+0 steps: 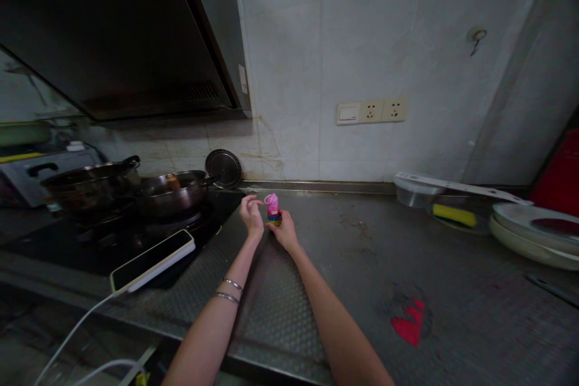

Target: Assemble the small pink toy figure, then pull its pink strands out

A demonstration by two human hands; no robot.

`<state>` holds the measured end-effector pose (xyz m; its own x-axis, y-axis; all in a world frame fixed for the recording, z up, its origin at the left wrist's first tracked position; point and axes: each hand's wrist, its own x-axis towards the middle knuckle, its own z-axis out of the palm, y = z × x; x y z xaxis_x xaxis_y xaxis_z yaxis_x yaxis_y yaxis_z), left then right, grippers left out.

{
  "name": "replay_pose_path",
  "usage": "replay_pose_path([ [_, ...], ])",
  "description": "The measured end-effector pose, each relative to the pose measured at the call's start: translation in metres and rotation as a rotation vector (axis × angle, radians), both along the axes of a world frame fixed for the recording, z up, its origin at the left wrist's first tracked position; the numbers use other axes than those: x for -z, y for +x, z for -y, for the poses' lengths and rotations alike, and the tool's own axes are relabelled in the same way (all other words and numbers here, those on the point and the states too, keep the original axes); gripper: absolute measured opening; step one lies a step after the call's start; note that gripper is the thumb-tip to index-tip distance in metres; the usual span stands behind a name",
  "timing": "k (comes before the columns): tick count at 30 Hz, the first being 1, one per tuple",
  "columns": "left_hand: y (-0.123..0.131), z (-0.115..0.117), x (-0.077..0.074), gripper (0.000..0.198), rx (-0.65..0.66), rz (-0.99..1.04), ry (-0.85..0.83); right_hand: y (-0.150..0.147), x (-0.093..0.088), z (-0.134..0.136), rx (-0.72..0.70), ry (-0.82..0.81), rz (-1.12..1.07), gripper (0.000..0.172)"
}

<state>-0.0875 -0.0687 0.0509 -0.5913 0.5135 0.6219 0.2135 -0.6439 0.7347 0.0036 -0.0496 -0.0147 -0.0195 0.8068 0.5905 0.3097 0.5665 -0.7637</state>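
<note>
A small pink toy-like object (pixel 272 207) with a blue and green base stands upright on the metal counter (pixel 362 265). My right hand (pixel 283 229) is wrapped round its lower part. My left hand (pixel 251 212) sits just left of it, fingers pinched on a thin pink piece that reaches toward the toy's top. Two bangles circle my left wrist.
A black stove at the left carries two dark pans (pixel 172 192). A phone (pixel 151 259) on a white cable lies at the stove's front corner. A round lid (pixel 223 167) leans on the wall. Plates (pixel 534 232), a container and a yellow sponge (pixel 454 215) sit at the right.
</note>
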Motion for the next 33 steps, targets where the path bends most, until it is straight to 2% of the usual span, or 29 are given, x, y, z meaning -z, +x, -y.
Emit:
replay_pose_path([
  [6,0.008,0.002,-0.008,0.031,0.222,0.093,-0.026,0.000,0.000,0.001,-0.012,-0.004,0.015,0.043],
  [11,0.003,0.003,-0.008,0.034,0.070,0.141,-0.044,0.001,-0.002,0.003,-0.015,-0.007,0.010,0.044],
  [13,0.000,0.002,-0.006,0.034,0.081,0.149,-0.052,0.000,-0.003,0.003,-0.004,-0.013,0.010,0.044],
  [17,0.000,-0.002,-0.003,0.039,0.356,0.110,-0.097,0.001,-0.003,0.003,-0.008,-0.001,0.013,0.044],
  [19,0.001,-0.004,-0.002,0.044,0.448,0.097,-0.125,0.001,-0.003,0.003,-0.015,0.004,0.010,0.043],
  [21,0.000,-0.005,-0.002,0.046,0.456,0.100,-0.136,0.002,-0.003,0.004,-0.022,0.006,0.009,0.043],
  [27,-0.007,0.002,-0.003,0.039,0.339,0.079,-0.124,0.002,-0.008,0.009,-0.001,-0.004,0.032,0.041],
  [31,-0.006,0.005,-0.006,0.044,0.461,-0.014,-0.173,0.003,-0.008,0.009,-0.007,0.001,0.035,0.038],
  [33,-0.004,0.004,-0.006,0.047,0.478,-0.061,-0.190,0.003,-0.008,0.009,-0.016,0.012,0.028,0.038],
])
